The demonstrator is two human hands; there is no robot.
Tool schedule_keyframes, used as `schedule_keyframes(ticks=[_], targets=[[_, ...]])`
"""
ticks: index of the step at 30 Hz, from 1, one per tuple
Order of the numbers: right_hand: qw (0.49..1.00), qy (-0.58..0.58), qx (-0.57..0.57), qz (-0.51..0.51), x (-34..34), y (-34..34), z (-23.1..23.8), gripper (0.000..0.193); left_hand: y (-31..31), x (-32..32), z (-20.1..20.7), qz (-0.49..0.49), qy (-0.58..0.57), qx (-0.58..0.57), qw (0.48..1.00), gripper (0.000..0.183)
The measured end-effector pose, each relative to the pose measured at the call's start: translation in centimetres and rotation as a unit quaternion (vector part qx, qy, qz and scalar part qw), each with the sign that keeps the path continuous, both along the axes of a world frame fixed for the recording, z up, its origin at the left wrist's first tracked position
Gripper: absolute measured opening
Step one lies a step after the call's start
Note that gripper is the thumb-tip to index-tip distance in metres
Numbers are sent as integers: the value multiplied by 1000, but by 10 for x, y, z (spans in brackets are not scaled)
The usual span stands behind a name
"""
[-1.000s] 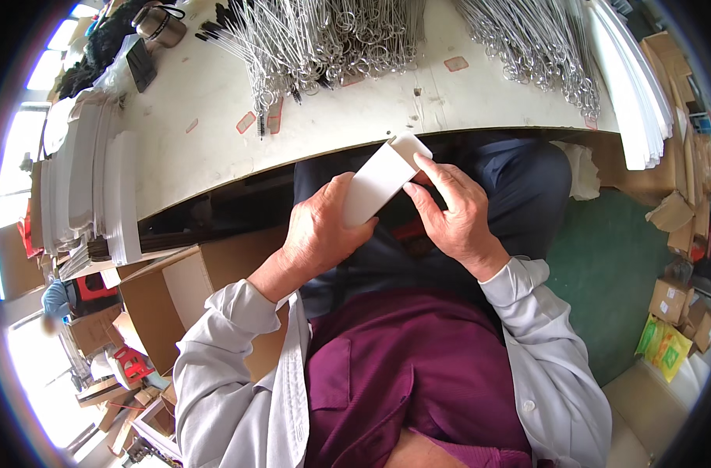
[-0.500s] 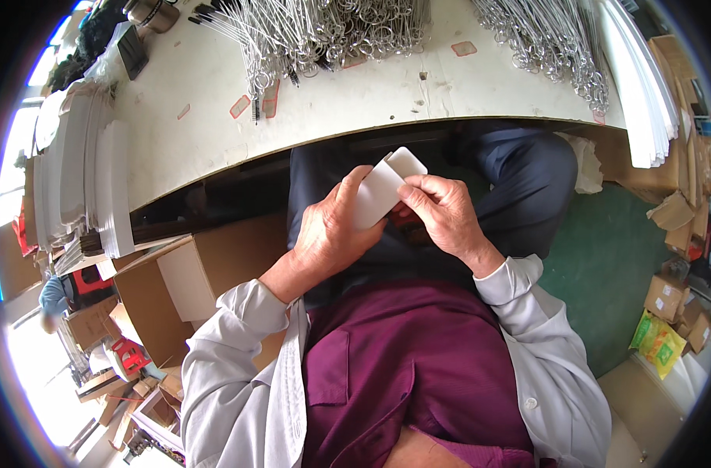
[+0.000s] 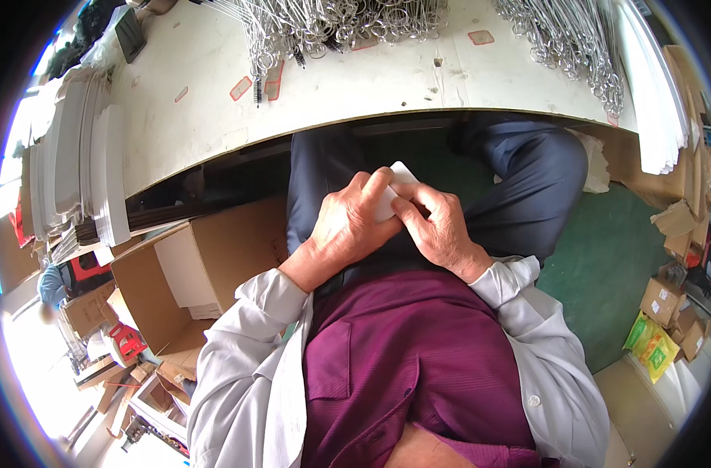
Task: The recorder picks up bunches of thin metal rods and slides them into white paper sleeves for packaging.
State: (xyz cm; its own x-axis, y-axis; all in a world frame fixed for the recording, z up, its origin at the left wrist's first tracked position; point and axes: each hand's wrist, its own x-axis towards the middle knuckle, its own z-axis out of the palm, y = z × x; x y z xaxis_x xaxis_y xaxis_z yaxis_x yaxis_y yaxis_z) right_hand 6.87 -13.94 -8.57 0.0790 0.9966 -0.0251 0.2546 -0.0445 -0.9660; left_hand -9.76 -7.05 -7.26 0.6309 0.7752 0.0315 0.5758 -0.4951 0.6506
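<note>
Between my hands, above my lap, is a small white box (image 3: 386,204), mostly covered by fingers. One rounded white flap sticks up past the fingertips at its far end. My left hand (image 3: 354,214) wraps round the box from the left, its index finger bent over the top. From the right, my right hand (image 3: 436,225) presses thumb and fingers against the box near the flap. The two hands nearly touch, just short of the table (image 3: 316,105) edge. Inside of the box cannot be seen.
Wire-handled brushes with looped ends (image 3: 348,23) lie heaped on the table, with another heap (image 3: 570,54) at the right. Flat white cartons (image 3: 110,175) stand stacked at the left edge, more (image 3: 656,93) at the right. An open cardboard box (image 3: 157,288) sits at my left.
My hands have closed in over the white box, and it now shows less between them. The right fingers have moved nearer the left ones. The view has shifted slightly.
</note>
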Motion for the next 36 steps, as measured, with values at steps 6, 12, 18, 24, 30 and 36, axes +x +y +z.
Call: schedule_keyframes(ticks=[6, 12, 18, 24, 30, 36], targets=[[986, 137, -16, -91, -9, -5, 1, 40, -1, 0, -6, -10, -19, 4, 1000, 46], [998, -14, 13, -61, -6, -3, -2, 28, -6, 1, -15, 7, -17, -16, 1000, 43], [968, -181, 169, -31, -2, 4, -3, 23, -13, 2, -12, 70, -34, -68, 995, 57], [995, 45, -27, -89, -14, 8, 2, 22, -14, 3, -16, 65, -16, -49, 997, 72], [984, 126, -59, -115, -18, 10, -9, 13, -15, 2, -15, 78, -19, -58, 995, 71], [957, 220, -154, -107, -5, 8, -15, 12, -23, -6, -21, 56, 14, -31, 998, 56]])
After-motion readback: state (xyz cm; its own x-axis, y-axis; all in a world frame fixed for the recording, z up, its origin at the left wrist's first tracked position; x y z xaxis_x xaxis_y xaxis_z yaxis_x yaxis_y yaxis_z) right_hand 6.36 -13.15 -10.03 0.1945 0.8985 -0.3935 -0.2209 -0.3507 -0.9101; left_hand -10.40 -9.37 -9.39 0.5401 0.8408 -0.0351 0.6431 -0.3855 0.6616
